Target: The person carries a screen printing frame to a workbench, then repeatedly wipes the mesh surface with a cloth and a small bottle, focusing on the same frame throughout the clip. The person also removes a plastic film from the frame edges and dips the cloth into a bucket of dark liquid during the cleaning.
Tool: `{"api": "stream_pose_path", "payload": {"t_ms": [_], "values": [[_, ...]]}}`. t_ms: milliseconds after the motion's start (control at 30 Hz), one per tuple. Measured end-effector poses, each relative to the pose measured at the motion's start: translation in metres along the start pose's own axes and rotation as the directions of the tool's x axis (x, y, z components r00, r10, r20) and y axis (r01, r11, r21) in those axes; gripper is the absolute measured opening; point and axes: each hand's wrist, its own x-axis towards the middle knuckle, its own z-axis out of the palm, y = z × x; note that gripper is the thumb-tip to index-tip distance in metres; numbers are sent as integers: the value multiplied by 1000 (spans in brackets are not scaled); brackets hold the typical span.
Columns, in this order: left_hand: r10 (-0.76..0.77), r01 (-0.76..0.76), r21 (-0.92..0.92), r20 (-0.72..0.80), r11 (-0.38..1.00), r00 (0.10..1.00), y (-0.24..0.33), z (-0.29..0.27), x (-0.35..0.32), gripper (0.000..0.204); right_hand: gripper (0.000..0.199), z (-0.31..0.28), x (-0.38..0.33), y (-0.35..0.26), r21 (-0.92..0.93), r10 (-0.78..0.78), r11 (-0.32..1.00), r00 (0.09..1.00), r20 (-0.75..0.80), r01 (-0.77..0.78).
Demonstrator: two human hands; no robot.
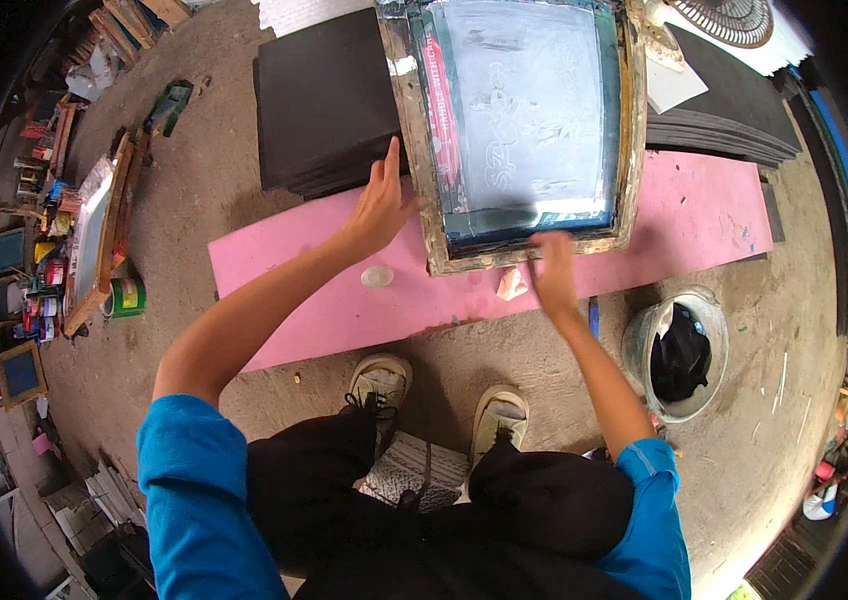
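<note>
Pink board (709, 200) underlies framed screen (534, 110) beside left hand (379, 210).

Your frame (632, 140): rough wood, paint-crusted. Its screen (534, 110): smooth, glossy along the bottom. Counter (699, 200) under you: matt, smooth, flecked. Stacked sheets (324, 100): matt. Bucket (638, 350): dull, metal-looking; matt cloth (679, 355) inside. Floor (764, 330): rough, concrete-looking. Your sleeves (189, 450): matt cloth.

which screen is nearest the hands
The big screen over the pink board: left hand beside its left edge, right hand at its bottom edge; others, like the screen beside the green can, are far left.
</note>
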Motion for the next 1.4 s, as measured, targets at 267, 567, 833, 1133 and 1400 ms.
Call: {"api": "stream_pose_path", "payload": {"t_ms": [267,567,833,1133,1400], "values": [[367,-369,-9,114,929,923,-29,4,-100,78,28,23,-40,-26,-57,90,995,970,226,-79],[192,-197,-231,-44,953,980,-55,18,-119,55,7,-8,3,-42,691,463,522,847,262,-500],[42,-12,-322,86,947,995,-46,14,-106,37,30,-20,32,-73,817,343,-242,741,577,-524],[253,-200,-293,158,935,954,47,-20,-34,43,39,-34,53,-95,858,340,-225,788,513,-461],[220,-160,-220,287,962,932,63,29,4,48,26,-41,48,-58,925,605,-93,717,347,-369]]}}
